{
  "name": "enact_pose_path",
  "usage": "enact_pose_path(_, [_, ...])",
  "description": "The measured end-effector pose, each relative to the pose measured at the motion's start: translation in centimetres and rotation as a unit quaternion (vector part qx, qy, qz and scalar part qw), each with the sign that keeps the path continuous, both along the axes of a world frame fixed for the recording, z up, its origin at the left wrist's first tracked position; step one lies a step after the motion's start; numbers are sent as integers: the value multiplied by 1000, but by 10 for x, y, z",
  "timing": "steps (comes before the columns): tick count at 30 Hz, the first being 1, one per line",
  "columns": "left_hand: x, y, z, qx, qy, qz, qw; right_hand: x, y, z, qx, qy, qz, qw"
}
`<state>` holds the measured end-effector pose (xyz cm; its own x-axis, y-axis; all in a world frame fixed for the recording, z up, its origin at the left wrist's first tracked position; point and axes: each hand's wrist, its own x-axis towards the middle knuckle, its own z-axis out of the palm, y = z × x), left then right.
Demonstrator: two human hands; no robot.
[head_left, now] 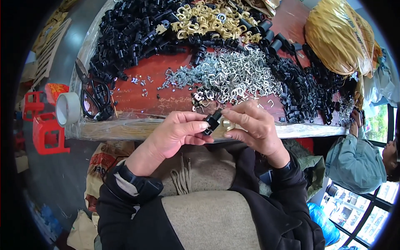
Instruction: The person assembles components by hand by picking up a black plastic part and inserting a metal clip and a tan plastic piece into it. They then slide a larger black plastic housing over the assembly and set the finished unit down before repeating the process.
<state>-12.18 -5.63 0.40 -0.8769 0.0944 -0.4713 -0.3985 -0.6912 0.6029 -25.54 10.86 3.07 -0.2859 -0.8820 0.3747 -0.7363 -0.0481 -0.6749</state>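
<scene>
Just above the near edge of the table, my left hand (173, 132) pinches a small black plastic fitting (213, 122) between thumb and fingers. My right hand (259, 128) meets it from the other side, its fingertips at the fitting's upper end. A cream-coloured plastic piece (227, 124) sits in the curl of my right thumb and fingers, close beside the black fitting; its full shape is hidden. Beyond my hands lie a heap of bent silver metal clips (237, 75) and a pile of small screws (183, 77).
Black plastic fittings (129, 37) and tan looped pieces (200, 21) heap up at the back. Small black parts (298, 89) lie right. Black-handled shears (98, 98) and a tape roll (68, 109) are left. A co-worker (356, 162) sits right, near a yellow sack (337, 37).
</scene>
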Motion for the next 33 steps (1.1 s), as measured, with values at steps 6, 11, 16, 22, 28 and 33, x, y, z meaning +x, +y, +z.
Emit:
enact_pose_path(6, [3, -3, 3, -6, -6, -76, 997, 5, -11, 7, 1, 63, 106, 992])
enact_pose_path(11, [8, -2, -2, 7, -23, -129, 991, 8, -10, 2, 35, 56, 152, 986])
enact_pose_path(16, [6, 4, -1, -13, -20, -191, 981, 9, -11, 2, 75, 29, 200, 976])
enact_pose_path(22, [13, 6, 6, -31, 18, -169, 985, -1, 4, 1, 12, -71, 124, 990])
enact_pose_path(28, [6, 5, 6, -76, 22, -76, 994, -66, 81, -32, 100, 80, -305, 944])
enact_pose_path(33, [0, 12, 2, -56, 27, -62, 996, -105, 93, -51, 155, 308, -324, 881])
